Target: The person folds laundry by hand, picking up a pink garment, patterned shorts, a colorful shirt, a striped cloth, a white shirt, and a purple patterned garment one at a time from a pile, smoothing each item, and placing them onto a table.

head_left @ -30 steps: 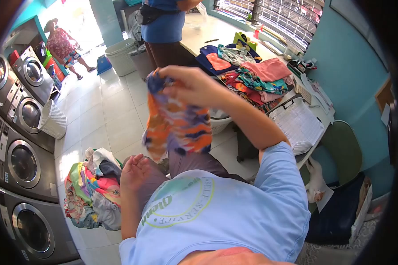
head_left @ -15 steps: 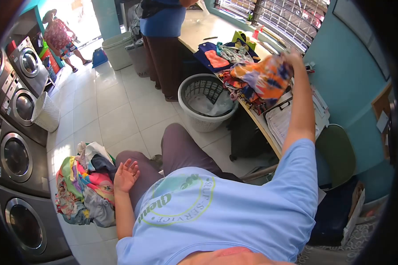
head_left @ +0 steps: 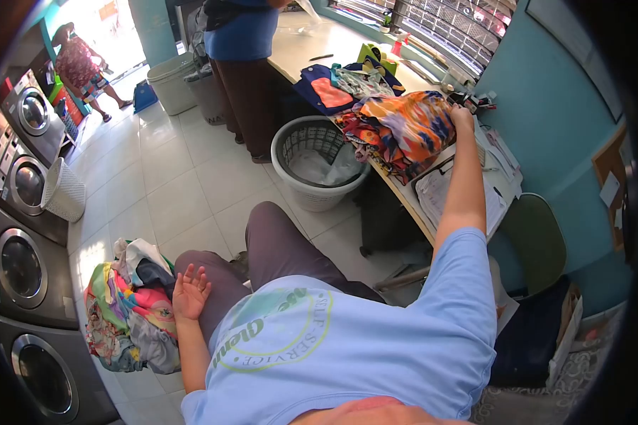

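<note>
My right hand (head_left: 462, 120) is closed on the edge of an orange, yellow and dark blue patterned garment (head_left: 422, 127). It lies at the near side of the counter, over other printed clothes. Beyond it are a folded navy garment with a coral patch (head_left: 329, 93) and a pale printed cloth (head_left: 365, 83). My left hand (head_left: 191, 292) is held palm up with the fingers spread and nothing in it. It is just beside a heap of mixed clothes (head_left: 138, 312) at my left.
A grey and white laundry basket (head_left: 319, 198) with clear plastic inside stands by the counter (head_left: 290, 46). Stacked dark washing machines (head_left: 23, 268) line the left. A person in blue (head_left: 239, 39) stands at the counter; another person (head_left: 80, 67) is near the doorway. A clipboard with papers (head_left: 432, 188) lies by my right arm.
My right hand has come down slightly with the orange garment, which was raised and blurred and now lies spread over the clothes. My left hand stays open. The whole view has shifted a little.
</note>
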Available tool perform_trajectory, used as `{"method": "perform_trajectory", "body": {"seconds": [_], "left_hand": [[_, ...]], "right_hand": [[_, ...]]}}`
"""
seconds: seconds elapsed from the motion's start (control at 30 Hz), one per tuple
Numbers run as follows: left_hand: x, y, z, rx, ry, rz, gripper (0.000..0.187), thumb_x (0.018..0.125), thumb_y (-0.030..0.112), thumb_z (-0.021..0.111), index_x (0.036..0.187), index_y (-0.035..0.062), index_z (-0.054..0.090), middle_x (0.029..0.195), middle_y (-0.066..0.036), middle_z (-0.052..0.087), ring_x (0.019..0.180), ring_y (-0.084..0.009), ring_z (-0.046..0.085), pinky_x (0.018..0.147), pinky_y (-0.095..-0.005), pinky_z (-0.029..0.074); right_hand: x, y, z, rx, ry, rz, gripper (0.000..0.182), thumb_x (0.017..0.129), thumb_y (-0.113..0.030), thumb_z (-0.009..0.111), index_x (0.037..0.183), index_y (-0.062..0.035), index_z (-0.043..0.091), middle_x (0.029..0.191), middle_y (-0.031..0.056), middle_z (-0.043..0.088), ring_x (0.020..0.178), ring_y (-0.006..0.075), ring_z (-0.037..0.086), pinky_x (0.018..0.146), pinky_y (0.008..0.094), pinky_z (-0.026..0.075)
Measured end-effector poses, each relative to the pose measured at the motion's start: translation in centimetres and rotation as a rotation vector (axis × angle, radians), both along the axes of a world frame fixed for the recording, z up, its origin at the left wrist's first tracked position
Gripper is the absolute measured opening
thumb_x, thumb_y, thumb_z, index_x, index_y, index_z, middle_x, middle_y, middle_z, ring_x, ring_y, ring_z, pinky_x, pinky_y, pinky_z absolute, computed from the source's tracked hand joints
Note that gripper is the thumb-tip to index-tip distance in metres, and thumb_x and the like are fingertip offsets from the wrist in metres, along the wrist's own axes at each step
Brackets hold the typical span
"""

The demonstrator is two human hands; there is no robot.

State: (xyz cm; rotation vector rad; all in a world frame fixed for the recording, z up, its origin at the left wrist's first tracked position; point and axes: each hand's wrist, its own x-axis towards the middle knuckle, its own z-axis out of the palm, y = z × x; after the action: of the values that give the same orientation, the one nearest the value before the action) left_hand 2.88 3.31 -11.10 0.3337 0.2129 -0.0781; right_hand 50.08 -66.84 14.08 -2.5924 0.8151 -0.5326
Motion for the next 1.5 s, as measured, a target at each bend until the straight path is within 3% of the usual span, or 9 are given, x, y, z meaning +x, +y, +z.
{"method": "perform_trajectory", "body": {"seconds": [0.27,0.5,0.6,0.7,0.8,1.0,1.13,1.33,1.5], "left_hand": [[0.3,0.3,-0.3,-0.039,-0.021,-0.034,0.041,0.099,0.036,0.039,0.13,0.0108,0.048,0.131,-0.018,0.052,0.114,-0.0304,0.057,0.097,-0.051,0.044],[0.2,0.8,-0.9,-0.067,-0.041,-0.032,0.041,0.099,0.037,0.038,0.131,0.0114,0.047,0.133,-0.018,0.051,0.115,-0.0308,0.056,0.098,-0.0512,0.043],[0.2,0.8,-1.0,-0.068,-0.05,-0.037,0.042,0.099,0.037,0.038,0.131,0.0115,0.047,0.133,-0.018,0.05,0.115,-0.0308,0.056,0.098,-0.0512,0.043],[0.1,0.8,-0.9,-0.059,-0.046,-0.031,0.042,0.099,0.038,0.038,0.131,0.0118,0.047,0.133,-0.018,0.051,0.115,-0.0307,0.056,0.098,-0.0512,0.043],[0.1,0.9,-0.9,-0.051,-0.051,-0.035,0.042,0.099,0.038,0.039,0.131,0.0121,0.047,0.133,-0.018,0.05,0.115,-0.0308,0.056,0.098,-0.0513,0.043],[0.2,1.0,-1.1,-0.063,-0.057,-0.034,0.043,0.099,0.038,0.039,0.132,0.0122,0.046,0.134,-0.019,0.05,0.115,-0.0311,0.056,0.099,-0.0514,0.043],[0.3,1.0,-1.1,-0.084,-0.058,-0.037,0.043,0.099,0.038,0.039,0.132,0.0121,0.045,0.134,-0.019,0.049,0.116,-0.0318,0.055,0.099,-0.0517,0.042],[0.1,1.1,-1.2,-0.095,-0.057,-0.03,0.043,0.099,0.038,0.039,0.132,0.012,0.045,0.134,-0.019,0.049,0.116,-0.0319,0.055,0.099,-0.052,0.042],[0.1,0.9,-1.1,-0.054,-0.046,-0.009,0.042,0.099,0.038,0.04,0.131,0.012,0.046,0.132,-0.019,0.051,0.114,-0.0308,0.057,0.096,-0.051,0.045]], "right_hand": [[-2.9,2.4,-1.0,-0.282,-0.23,0.225,0.04,0.086,-0.048,0.057,0.096,-0.0102,0.068,0.092,0.0139,0.068,0.09,0.0324,0.065,0.074,0.0441,0.05],[-6.8,7.3,-0.6,-0.587,-0.409,0.039,0.03,0.094,-0.039,0.05,0.099,-0.018,0.07,0.09,0.009,0.07,0.086,0.0285,0.066,0.091,0.0559,0.039],[-8.6,9.7,-0.4,-0.524,-0.739,0.357,0.032,0.094,-0.039,0.051,0.096,-0.015,0.071,0.084,0.0091,0.07,0.082,0.0237,0.068,0.089,0.0474,0.044],[-10.0,11.6,-0.9,-0.003,-0.499,0.959,0.024,0.092,-0.028,0.056,0.092,-0.0086,0.071,0.084,0.0123,0.069,0.077,0.0241,0.067,0.084,0.0411,0.049],[-11.3,11.8,0.5,0.517,-0.462,0.774,0.027,0.091,-0.027,0.059,0.092,-0.0011,0.068,0.078,0.0145,0.068,0.075,0.0254,0.067,0.073,0.033,0.052],[-6.6,5.9,1.0,-0.089,-0.491,-0.033,0.055,0.078,-0.044,0.071,0.107,0.002,0.063,0.105,0.0194,0.066,0.097,0.0311,0.064,0.083,0.0408,0.051],[-5.0,6.1,1.5,-0.056,-0.009,0.017,0.057,0.074,-0.047,0.072,0.108,-0.0014,0.064,0.112,0.0197,0.063,0.106,0.0328,0.06,0.089,0.0415,0.049],[-3.3,7.8,3.1,-0.149,-0.234,0.077,0.048,0.078,-0.041,0.068,0.103,-0.0003,0.065,0.11,0.0222,0.063,0.102,0.0357,0.062,0.086,0.0412,0.051],[1.8,7.2,4.2,0.452,-0.598,0.103,0.039,0.083,-0.028,0.062,0.1,0.0061,0.06,0.101,0.0262,0.064,0.097,0.0398,0.063,0.082,0.0442,0.05]]}}
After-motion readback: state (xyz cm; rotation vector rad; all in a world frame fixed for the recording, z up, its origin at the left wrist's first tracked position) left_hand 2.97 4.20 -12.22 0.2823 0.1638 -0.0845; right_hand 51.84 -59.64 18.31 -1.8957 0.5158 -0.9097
